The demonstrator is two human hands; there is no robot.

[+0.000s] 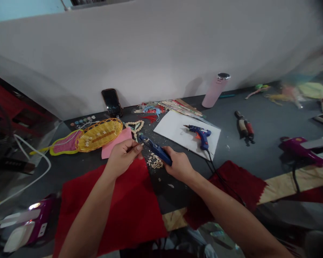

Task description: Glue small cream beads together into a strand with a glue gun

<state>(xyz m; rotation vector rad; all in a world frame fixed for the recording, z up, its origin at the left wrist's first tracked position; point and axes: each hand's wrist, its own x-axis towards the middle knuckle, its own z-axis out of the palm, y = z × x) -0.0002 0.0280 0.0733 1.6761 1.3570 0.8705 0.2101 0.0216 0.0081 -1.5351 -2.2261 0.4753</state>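
Note:
My right hand (179, 165) is wrapped round the handles of blue cutting pliers (159, 150), their jaws pointing to the left. My left hand (123, 156) pinches a thin, light wooden stick (141, 144), whose tip is at the jaws of the pliers. Whether the jaws touch it is too small to tell. Below the pliers, a pile of short wooden pieces (154, 161) lies on the dark table. Just behind my left hand is a shape outlined with pale pieces (136, 125). A red cloth (129, 204) spreads under my left forearm.
A blue glue gun (200, 134) lies on a white board (172, 125), its cord running toward me. A yellow woven basket (101, 134), a propped phone (111, 102) and a pink tumbler (216, 90) stand farther back. Red-handled pliers (246, 127) lie at right.

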